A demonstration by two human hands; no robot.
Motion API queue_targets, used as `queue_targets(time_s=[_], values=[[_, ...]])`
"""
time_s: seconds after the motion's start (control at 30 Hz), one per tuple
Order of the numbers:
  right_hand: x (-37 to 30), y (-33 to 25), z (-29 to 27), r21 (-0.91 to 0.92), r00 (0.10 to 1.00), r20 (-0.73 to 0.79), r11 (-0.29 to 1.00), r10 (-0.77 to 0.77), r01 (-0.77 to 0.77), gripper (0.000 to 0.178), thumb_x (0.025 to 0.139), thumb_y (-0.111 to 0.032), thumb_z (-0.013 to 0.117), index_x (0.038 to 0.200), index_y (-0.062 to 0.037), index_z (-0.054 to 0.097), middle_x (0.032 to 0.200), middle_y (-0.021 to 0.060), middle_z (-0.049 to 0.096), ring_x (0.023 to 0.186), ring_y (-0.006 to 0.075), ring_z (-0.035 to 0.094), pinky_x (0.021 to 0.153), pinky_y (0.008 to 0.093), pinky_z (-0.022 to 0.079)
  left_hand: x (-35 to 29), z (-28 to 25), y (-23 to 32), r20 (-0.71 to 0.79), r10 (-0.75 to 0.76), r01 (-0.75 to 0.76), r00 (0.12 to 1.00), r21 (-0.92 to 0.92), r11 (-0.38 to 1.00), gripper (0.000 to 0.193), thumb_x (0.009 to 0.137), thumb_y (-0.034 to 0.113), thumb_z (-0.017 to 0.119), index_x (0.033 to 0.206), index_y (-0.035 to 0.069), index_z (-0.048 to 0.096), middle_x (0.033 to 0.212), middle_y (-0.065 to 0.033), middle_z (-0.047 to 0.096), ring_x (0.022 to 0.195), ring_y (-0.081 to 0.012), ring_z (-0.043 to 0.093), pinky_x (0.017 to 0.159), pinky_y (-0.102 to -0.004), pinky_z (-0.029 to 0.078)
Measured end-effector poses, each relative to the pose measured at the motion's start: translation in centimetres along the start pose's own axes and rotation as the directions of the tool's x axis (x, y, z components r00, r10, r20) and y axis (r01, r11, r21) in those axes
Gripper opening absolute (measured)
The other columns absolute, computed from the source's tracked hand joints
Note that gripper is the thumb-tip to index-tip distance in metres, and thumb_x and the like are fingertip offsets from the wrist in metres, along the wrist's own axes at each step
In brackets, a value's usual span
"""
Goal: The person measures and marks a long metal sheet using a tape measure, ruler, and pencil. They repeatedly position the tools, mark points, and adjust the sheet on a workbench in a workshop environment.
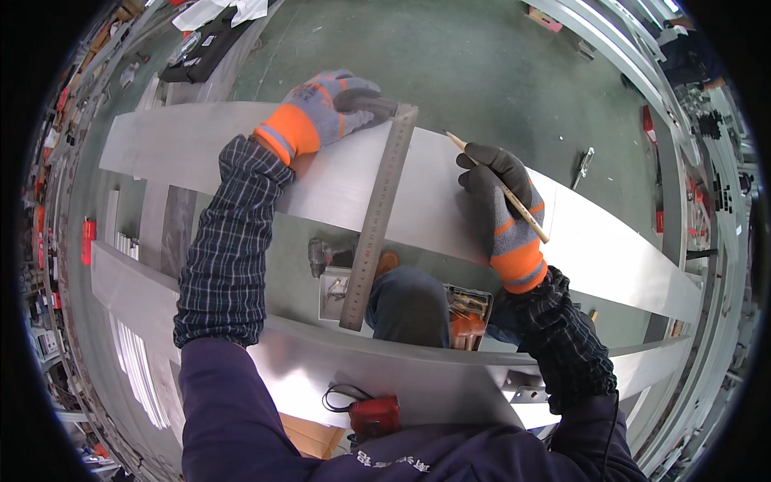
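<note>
A long, bright sheet-metal panel (pixel 438 185) stretches from left to right in front of me. Across it, and out past its near edge, lies the steel blade of a try square (pixel 379 213). Gloved in grey and orange, my left hand (pixel 325 111) grips the square's stock at the panel's far edge, its fingers closed round it. To the right of the blade, my right hand (pixel 507 201) holds a pencil (pixel 527 215) above the panel. The pencil's tip points up and left, toward the far edge, and I cannot tell whether it touches the metal.
A second metal panel (pixel 321 361) runs close to my body, with a red tape measure (pixel 375 416) by it. Below, between the panels, are a drill (pixel 320 255) and an open box of tools (pixel 468 305). A black case (pixel 210 50) sits at the far left.
</note>
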State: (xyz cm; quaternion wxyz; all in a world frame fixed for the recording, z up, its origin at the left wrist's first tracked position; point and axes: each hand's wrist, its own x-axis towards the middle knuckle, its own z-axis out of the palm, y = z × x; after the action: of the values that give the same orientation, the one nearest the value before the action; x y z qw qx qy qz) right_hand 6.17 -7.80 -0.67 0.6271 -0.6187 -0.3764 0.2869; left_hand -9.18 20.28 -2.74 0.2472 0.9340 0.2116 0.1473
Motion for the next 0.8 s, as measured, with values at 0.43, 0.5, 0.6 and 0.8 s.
queue_targets(time_s=[0.43,0.5,0.6,0.8], values=[[0.5,0.1,1.2,-0.304,0.985,0.047,0.937,-0.163,0.17,0.024,0.099,-0.004,0.058,0.123,-0.0021,0.06,0.107,0.0179,0.072,0.096,0.025,0.072,0.084,0.0329,0.057,-0.1,-0.1,0.3,-0.007,0.021,-0.02,1.0,0.046,0.999,0.037,0.089,0.024,0.076,0.124,0.014,0.07,0.117,-0.0097,0.067,0.108,-0.0275,0.064,0.097,-0.0379,0.054],[0.6,0.1,1.5,-0.306,0.981,0.06,0.932,-0.184,0.193,0.024,0.098,-0.004,0.059,0.122,-0.0021,0.061,0.106,0.0177,0.072,0.094,0.0264,0.072,0.082,0.0336,0.057,-0.1,0.0,0.1,-0.017,0.032,-0.032,0.999,0.041,0.999,0.036,0.089,0.023,0.076,0.124,0.014,0.07,0.117,-0.0096,0.067,0.108,-0.0274,0.065,0.096,-0.038,0.054],[0.8,0.3,1.8,-0.34,0.969,0.085,0.907,-0.233,0.248,0.024,0.097,-0.004,0.06,0.121,-0.0022,0.062,0.103,0.0178,0.072,0.09,0.0283,0.072,0.078,0.0347,0.058,-0.1,0.0,0.3,-0.026,0.042,-0.04,0.999,0.049,0.998,0.036,0.09,0.024,0.076,0.124,0.014,0.07,0.117,-0.0096,0.067,0.107,-0.0275,0.065,0.096,-0.038,0.054],[1.4,0.7,2.3,-0.488,0.953,0.143,0.819,-0.266,0.302,0.024,0.093,-0.007,0.065,0.116,-0.0027,0.065,0.097,0.0186,0.071,0.084,0.0331,0.071,0.073,0.0368,0.058,0.0,0.0,0.1,0.003,0.009,-0.009,1.0,0.012,1.0,0.036,0.09,0.023,0.076,0.124,0.013,0.07,0.116,-0.0097,0.067,0.105,-0.0273,0.067,0.095,-0.0375,0.055]])
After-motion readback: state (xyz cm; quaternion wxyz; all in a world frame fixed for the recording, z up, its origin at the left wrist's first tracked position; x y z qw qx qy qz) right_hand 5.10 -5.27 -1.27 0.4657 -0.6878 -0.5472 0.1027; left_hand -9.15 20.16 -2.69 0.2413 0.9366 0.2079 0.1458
